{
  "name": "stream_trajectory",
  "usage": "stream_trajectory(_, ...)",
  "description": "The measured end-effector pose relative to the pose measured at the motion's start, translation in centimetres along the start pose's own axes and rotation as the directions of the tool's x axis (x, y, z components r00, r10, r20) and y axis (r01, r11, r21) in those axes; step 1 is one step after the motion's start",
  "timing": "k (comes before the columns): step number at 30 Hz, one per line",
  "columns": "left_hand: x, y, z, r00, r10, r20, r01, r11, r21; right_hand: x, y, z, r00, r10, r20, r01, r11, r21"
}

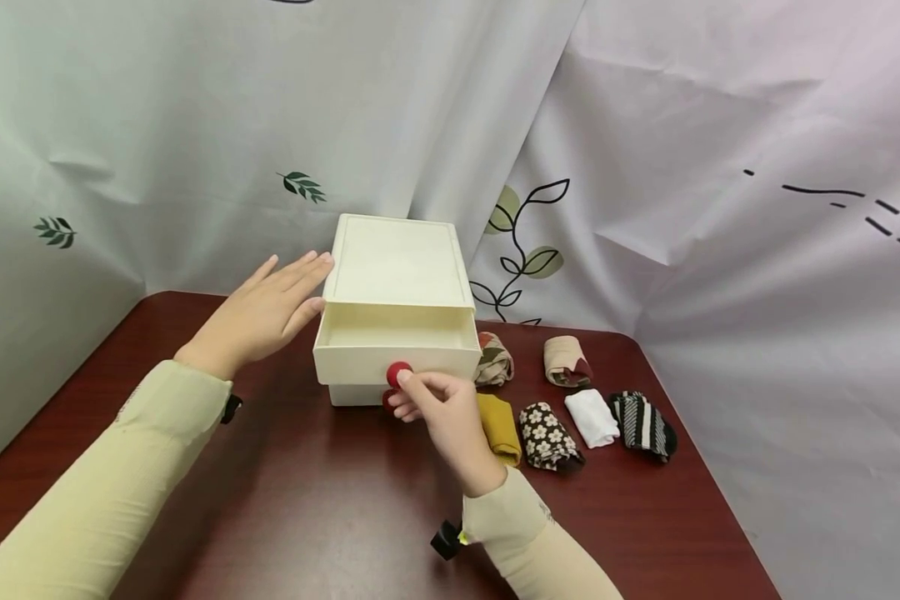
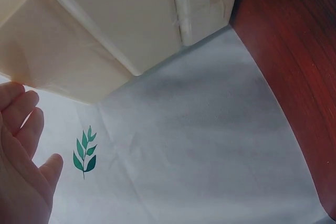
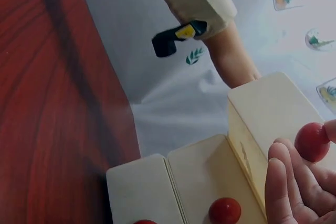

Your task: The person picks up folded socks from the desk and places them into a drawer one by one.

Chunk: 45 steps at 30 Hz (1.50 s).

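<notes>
A cream drawer box (image 1: 399,260) stands at the back of the table, its top drawer (image 1: 360,365) pulled partway out. My right hand (image 1: 450,417) pinches the round red knob (image 3: 313,142) on that drawer's front, between thumb and fingers. Below, the other drawer fronts (image 3: 142,184) sit flush, with a second red knob (image 3: 224,211) showing in the right wrist view. My left hand (image 1: 266,315) lies along the box's left side, fingers straight, fingertips right at the upper edge. In the left wrist view its fingers (image 2: 21,108) appear beside the cream side wall.
Right of the box lie several small folded cloth bundles like socks: a mustard one (image 1: 499,429), a flowered one (image 1: 547,436), a white one (image 1: 592,417), a striped one (image 1: 642,423) and two patterned beige ones (image 1: 566,361). A pale curtain (image 1: 232,125) hangs behind the dark red table (image 1: 292,517).
</notes>
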<state>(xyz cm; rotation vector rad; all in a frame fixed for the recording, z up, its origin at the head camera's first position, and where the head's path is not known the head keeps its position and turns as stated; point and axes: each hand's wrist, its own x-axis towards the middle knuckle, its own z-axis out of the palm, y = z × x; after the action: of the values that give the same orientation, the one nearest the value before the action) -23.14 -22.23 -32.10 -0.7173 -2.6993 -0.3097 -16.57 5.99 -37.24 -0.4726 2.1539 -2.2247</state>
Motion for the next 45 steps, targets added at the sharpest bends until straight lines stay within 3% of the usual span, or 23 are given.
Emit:
stream_trajectory(21,0.3,0.3,-0.3,0.999,0.01,0.042,-0.009,1.0,-0.007,-5.1,0.2,0.2,0.991,-0.136,-0.012,0.134,0.984,-0.116)
stream_trajectory(31,0.3,0.5,-0.3,0.999,-0.005,0.047,0.006,1.0,-0.019,-6.5,0.8,0.1,0.986,-0.164,0.011,0.164,0.981,-0.106)
stream_trajectory(39,0.4,0.4,-0.2,0.999,-0.002,0.039,0.003,1.0,-0.015,-7.2,1.0,0.1,0.972,-0.232,0.043,0.236,0.966,-0.11)
stream_trajectory(45,0.4,0.4,0.0,1.0,-0.007,0.027,0.008,1.0,-0.027,-7.5,1.2,-0.1,0.945,-0.319,0.072,0.326,0.938,-0.121)
